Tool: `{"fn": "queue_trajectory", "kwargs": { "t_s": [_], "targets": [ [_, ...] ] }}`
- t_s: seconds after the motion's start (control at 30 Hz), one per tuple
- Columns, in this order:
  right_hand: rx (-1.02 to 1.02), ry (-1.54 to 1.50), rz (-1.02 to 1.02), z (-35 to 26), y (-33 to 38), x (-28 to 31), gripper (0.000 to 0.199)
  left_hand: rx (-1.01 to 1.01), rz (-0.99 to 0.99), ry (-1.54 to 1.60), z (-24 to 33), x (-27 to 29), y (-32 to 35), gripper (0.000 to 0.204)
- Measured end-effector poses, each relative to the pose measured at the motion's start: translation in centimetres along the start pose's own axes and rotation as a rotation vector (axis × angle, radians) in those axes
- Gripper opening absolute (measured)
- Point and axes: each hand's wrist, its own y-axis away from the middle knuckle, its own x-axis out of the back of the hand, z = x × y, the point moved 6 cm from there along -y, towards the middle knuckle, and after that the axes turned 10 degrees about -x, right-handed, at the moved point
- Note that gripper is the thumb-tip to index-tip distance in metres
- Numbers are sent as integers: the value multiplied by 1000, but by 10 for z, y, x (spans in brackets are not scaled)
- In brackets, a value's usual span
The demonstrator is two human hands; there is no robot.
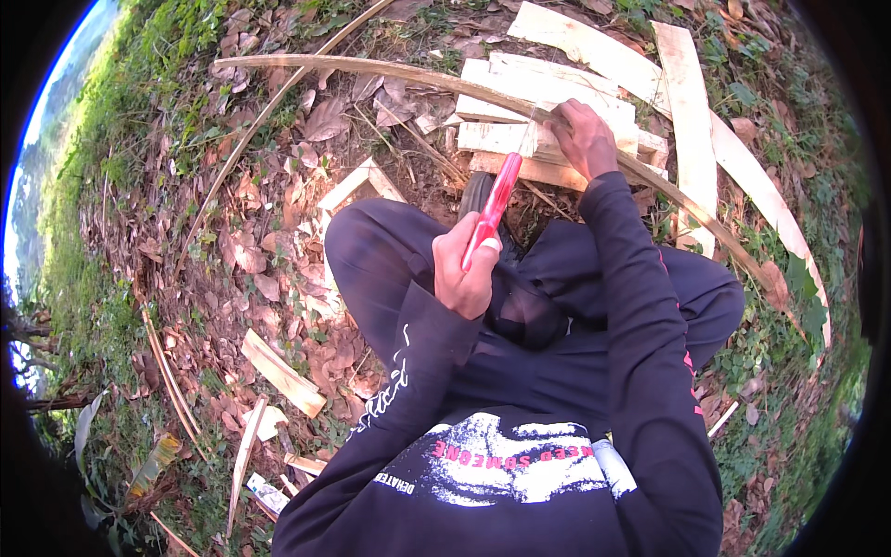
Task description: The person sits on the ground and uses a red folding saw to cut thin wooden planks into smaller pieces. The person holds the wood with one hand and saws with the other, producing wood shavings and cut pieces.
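Note:
My left hand [464, 278] is closed around the translucent red handle of a slim tool [501, 190]. Its thin, pale shaft or blade reaches up to the long brown strip of wood [390, 70], close to the fingers of my right hand [587, 139]. I cannot tell whether the tool is a knife or a screwdriver. My right hand's fingers are curled onto that strip, which bows across the view from upper left to lower right. Just beyond and below the strip lies a stack of pale wood pieces [497, 137]. The exact contact at my right fingertips is partly hidden.
Long pale boards [689, 121] lie crossed at the upper right. A second thin strip [246, 139] curves along the left. Short wood pieces [281, 371] lie on the leaf-covered ground [251, 251]. My bent legs [380, 246] are close below my hands.

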Motion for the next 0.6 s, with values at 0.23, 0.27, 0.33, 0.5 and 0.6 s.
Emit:
{"fn": "queue_trajectory", "kwargs": {
  "t_s": [0.23,0.27,0.33,0.5,0.6],
  "targets": [
    [-68,-34,-42,1,-3,-1,25,-28,-51,-72,8,18,24,17],
    [-65,-21,-37,2,-3,1,25,-54,-44,-36,9,18,23,17],
    [-50,-17,-25,1,-1,-2,24,-17,-11,-80,4,15,13,17],
    [-67,-29,-39,1,-3,-2,23,-3,-24,-26,-5,6,2,17],
    [-46,4,-21,0,0,-2,23,-6,-9,10,10,14,21,19]
  ]
}}
